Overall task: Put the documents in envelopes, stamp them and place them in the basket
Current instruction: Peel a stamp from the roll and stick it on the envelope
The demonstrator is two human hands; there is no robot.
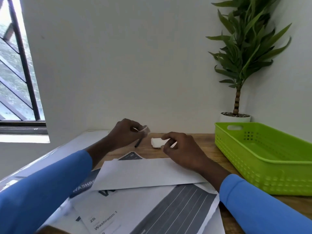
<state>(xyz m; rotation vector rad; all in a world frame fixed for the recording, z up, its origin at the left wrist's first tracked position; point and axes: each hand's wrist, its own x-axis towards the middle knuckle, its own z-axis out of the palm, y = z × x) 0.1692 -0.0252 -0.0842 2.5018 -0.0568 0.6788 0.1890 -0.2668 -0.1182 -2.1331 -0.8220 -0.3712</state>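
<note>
Right hand [183, 150] pinches the white stamp [156, 143] on the table [205, 142] beyond the envelope [143, 174]; left hand [124, 135] grips a clear cap [146, 129]. Documents [152, 211] lie under the envelope; basket [263, 159] stands right.

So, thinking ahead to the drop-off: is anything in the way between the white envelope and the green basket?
Only the person's own right forearm, crossing over the white envelope's right end. No object shows on the table between it and the green basket.
</note>
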